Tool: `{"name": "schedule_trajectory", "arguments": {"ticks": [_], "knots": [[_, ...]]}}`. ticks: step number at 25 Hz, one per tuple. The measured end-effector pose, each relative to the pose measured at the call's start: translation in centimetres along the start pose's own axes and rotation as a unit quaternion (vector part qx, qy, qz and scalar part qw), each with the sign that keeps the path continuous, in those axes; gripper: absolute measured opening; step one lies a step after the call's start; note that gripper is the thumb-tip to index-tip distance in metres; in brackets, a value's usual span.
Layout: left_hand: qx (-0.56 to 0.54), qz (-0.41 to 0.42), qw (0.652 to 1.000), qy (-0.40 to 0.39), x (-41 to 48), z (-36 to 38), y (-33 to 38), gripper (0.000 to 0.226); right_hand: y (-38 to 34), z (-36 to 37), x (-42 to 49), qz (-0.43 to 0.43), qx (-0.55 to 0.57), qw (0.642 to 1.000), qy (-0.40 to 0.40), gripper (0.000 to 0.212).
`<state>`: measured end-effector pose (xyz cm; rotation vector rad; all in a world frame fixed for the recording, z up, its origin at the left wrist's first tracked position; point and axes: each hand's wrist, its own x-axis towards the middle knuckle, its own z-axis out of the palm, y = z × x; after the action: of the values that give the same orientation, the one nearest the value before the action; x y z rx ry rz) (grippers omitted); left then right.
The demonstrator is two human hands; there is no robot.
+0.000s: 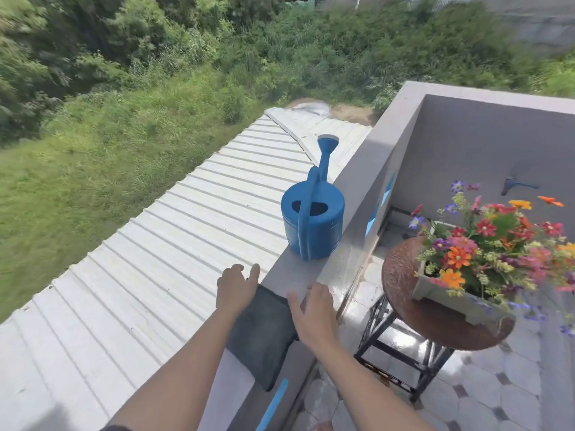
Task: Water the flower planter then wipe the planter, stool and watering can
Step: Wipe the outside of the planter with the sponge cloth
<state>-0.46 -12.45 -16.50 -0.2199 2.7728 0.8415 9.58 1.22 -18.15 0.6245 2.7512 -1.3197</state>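
Both grips wide: left hand (236, 287) and right hand (314, 309) flank soft cloth (261, 334). Rigid watering can (312, 222), far along ledge (292, 272); lift by handle.

A: That blue watering can (312, 217) at centre frame, smooth plastic?
B: Yep. Dark cloth (263, 334) below looks matt; stool (401, 275) seat at right is rough, rusty-looking; roof (186, 244) is ribbed.
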Motion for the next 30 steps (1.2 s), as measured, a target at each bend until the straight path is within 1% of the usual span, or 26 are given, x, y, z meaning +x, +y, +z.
{"name": "schedule_trajectory", "arguments": {"ticks": [2, 3, 4, 5, 8, 10, 13, 15, 17, 18, 19, 20, 21, 23, 24, 25, 27, 30], "knots": [[0.006, -0.036, 0.997, -0.071, -0.3, 0.2, -1.8, 0.070, -0.5, 0.9, -0.6, -0.040, -0.037, 0.999, -0.003, 0.055], [0.005, -0.048, 0.993, -0.105, -0.6, 0.3, -2.3, 0.073, -0.6, 1.3, -0.4, -0.044, -0.054, 0.998, -0.005, 0.055], [0.012, -0.042, 0.991, -0.126, -0.8, 0.5, -2.7, 0.073, -0.7, 1.4, -0.2, -0.045, -0.070, 0.997, -0.007, 0.052], [0.021, -0.020, 0.991, -0.127, -0.8, 0.6, -2.9, 0.068, -0.9, 1.4, 0.0, -0.045, -0.082, 0.996, -0.012, 0.049], [0.015, 0.049, 0.996, -0.068, -0.6, 0.6, -2.7, 0.040, -1.5, 1.4, 0.5, -0.046, -0.110, 0.993, -0.023, 0.038], [0.012, 0.078, 0.996, -0.039, -0.5, 0.2, -2.3, 0.040, -1.9, 1.7, 0.8, -0.044, -0.152, 0.987, -0.024, 0.036], [0.042, 0.112, 0.993, -0.009, -1.0, 0.0, -1.9, 0.040, -2.3, 2.1, 0.7, -0.058, -0.196, 0.979, -0.025, 0.031], [0.012, 0.118, 0.993, -0.004, -1.3, 0.1, -1.3, 0.038, -2.5, 1.4, 0.2, -0.070, -0.159, 0.985, 0.002, 0.026], [-0.068, 0.113, 0.991, -0.022, -1.4, 0.0, -0.4, 0.039, -2.3, 0.2, -0.3, -0.064, -0.052, 0.996, 0.027, 0.023], [-0.119, 0.111, 0.985, -0.049, -1.4, -0.2, 0.2, 0.040, -2.0, -0.6, -0.4, -0.056, 0.005, 0.998, 0.033, 0.023], [-0.176, 0.106, 0.974, -0.095, -1.5, -0.4, 0.9, 0.041, -1.5, -1.6, -0.5, -0.054, 0.043, 0.996, 0.049, 0.023], [-0.234, 0.093, 0.954, -0.166, -1.7, -0.6, 1.7, 0.045, -1.0, -2.6, -0.6, -0.061, 0.057, 0.994, 0.076, 0.023], [-0.273, 0.075, 0.925, -0.252, -2.1, -0.6, 2.6, 0.049, -0.4, -3.7, -0.7, -0.070, 0.060, 0.990, 0.103, 0.022], [-0.281, 0.051, 0.868, -0.406, -3.3, 0.0, 4.6, 0.047, 1.2, -6.2, -1.0, -0.077, 0.071, 0.984, 0.143, 0.017], [-0.277, 0.055, 0.845, -0.454, -3.9, 0.6, 5.7, 0.045, 2.0, -7.3, -1.2, -0.078, 0.079, 0.982, 0.155, 0.016], [-0.277, 0.065, 0.829, -0.481, -4.7, 1.6, 6.9, 0.046, 3.0, -8.6, -1.5, -0.076, 0.084, 0.980, 0.165, 0.015], [-0.304, 0.072, 0.809, -0.498, -6.5, 4.1, 9.4, 0.055, 5.7, -10.8, -2.4, -0.068, 0.101, 0.975, 0.186, 0.015], [-0.352, 0.046, 0.761, -0.542, -9.5, 8.2, 12.0, 0.062, 10.1, -13.5, -4.4, -0.052, 0.121, 0.971, 0.199, 0.015]]}}
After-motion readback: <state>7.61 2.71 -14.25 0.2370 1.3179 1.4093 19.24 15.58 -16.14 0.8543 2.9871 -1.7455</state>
